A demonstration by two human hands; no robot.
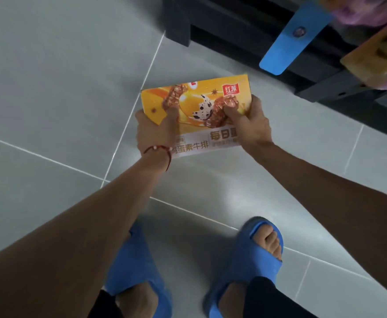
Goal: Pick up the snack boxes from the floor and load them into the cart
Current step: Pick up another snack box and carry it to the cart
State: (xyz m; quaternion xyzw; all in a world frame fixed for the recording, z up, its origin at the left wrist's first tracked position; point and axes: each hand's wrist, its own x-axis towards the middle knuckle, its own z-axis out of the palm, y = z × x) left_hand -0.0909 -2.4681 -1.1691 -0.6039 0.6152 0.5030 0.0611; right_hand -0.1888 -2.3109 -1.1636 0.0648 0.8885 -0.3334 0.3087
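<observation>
Over the tiled floor [50,99], near the dark cart frame [233,31], orange snack box [197,106] is gripped only at its near end by left hand [153,131] and right hand [249,125]; the unsupported far end may sag, slip, or clip the frame.

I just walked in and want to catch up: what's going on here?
A person holds one orange snack box with both hands, the left hand gripping its left edge and the right hand its right edge, thumbs on the printed face. It appears lifted off the grey tiled floor. The dark cart stands at upper right; this box is not in it yet.
</observation>
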